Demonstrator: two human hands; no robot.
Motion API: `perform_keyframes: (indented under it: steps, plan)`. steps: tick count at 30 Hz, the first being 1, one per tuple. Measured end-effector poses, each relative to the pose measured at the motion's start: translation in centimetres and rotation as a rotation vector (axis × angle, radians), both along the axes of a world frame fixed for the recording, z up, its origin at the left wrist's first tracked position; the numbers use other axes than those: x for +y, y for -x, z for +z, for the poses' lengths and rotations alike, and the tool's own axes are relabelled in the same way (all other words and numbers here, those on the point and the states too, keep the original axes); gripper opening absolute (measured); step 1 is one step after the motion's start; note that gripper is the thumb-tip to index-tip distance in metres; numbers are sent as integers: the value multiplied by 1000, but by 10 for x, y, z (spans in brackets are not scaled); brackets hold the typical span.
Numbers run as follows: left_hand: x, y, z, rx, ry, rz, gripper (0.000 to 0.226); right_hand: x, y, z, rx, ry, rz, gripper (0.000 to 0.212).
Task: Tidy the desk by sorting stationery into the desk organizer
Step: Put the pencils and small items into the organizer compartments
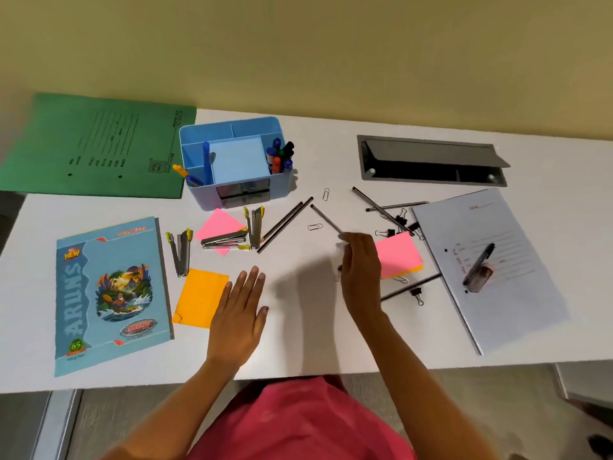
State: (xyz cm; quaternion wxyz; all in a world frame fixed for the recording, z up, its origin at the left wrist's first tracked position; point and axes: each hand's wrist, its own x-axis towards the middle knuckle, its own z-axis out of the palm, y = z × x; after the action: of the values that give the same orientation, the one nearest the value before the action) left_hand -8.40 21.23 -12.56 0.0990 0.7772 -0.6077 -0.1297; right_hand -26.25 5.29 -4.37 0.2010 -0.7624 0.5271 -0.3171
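Left hand [238, 310] lies flat, fingers straight, on the desk [298, 346]. Right hand [360, 267], fingers curled, pinches a pencil [326, 220].

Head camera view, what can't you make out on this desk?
- Right hand: whether it grips the pencil; head view, curled and blurred.
- Organizer drawer contents: head view, reflective front hides them.
- Desk recess interior: head view, dark under its lid.
- Green folder print: head view, too small.

We are seeing bare desk [298, 343] lying open at lower centre; staplers [254, 227], pencils [285, 225] and paper clips [315, 227] are crowding the approach to the blue organizer [204, 195].
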Motion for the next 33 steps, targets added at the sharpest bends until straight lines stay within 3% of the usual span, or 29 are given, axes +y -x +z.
perform_keyframes:
  steps: [4,9,13,26,33]
  plan:
    - [-2,-1,1,2,10,-12,56,12,51,-29,173,-19,-191,27]
    - [-2,-1,2,20,36,-29,56,13,88,-59,466,-148,-359,48]
    - [-4,0,4,21,55,-39,56,12,90,-63,470,-248,-413,58]
    - [-4,2,3,0,58,-52,57,24,52,-73,495,-199,-141,54]
    - [-6,4,2,-5,46,-51,56,15,25,-61,276,-61,-39,42]
